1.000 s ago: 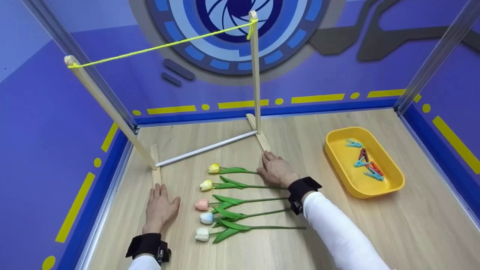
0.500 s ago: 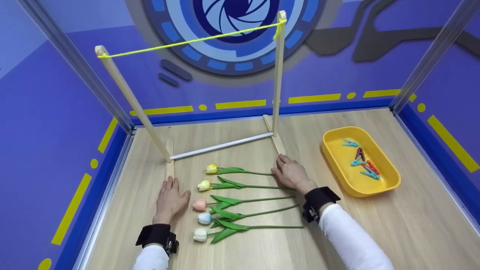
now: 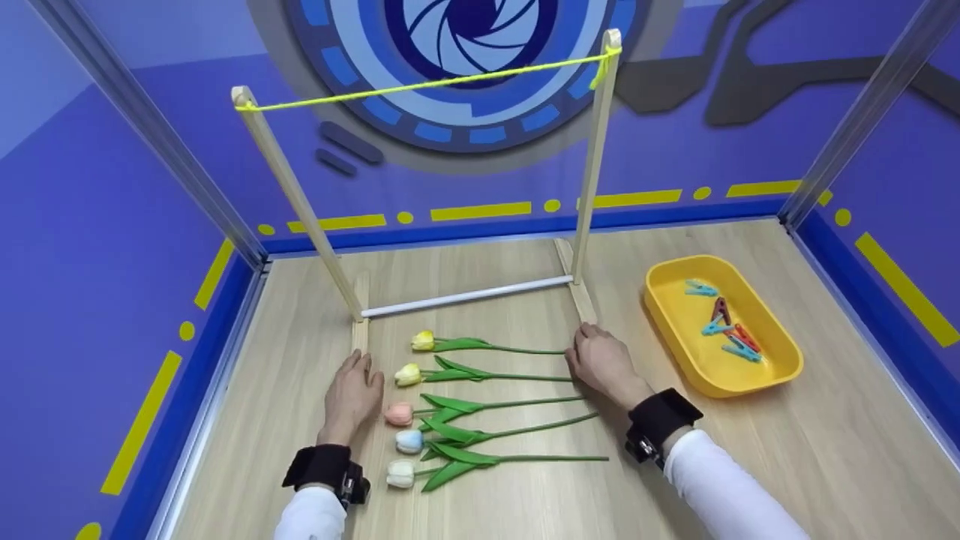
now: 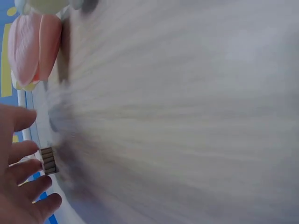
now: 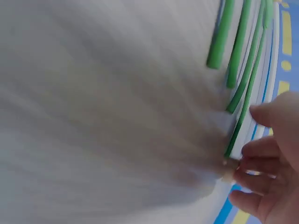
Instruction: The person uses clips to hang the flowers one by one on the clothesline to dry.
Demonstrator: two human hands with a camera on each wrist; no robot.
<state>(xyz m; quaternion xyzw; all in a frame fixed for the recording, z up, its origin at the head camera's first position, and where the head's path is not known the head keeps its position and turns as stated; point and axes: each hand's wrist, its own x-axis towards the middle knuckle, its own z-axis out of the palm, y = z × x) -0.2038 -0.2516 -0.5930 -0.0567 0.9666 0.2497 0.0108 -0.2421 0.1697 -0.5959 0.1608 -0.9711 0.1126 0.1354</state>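
A wooden rack has two upright posts, a yellow string tied between their tops and a white rod joining them low down. My left hand touches the front end of the left foot with its fingertips, the thumb apart. At the end of the right foot, my right hand rests its fingertips, thumb also clear of the wood. Between the hands lie several artificial tulips; in the left wrist view a pink tulip shows beyond the thumb. Green stems end near my right hand.
A yellow tray stands on the right, holding several clothespins in light blue, red and dark red. Blue and purple panels wall in the wooden tabletop at the back and sides.
The rack has slid to the right with both hands at its feet. It has also turned a little, its right side coming nearer to me. The tulips and tray keep their places.
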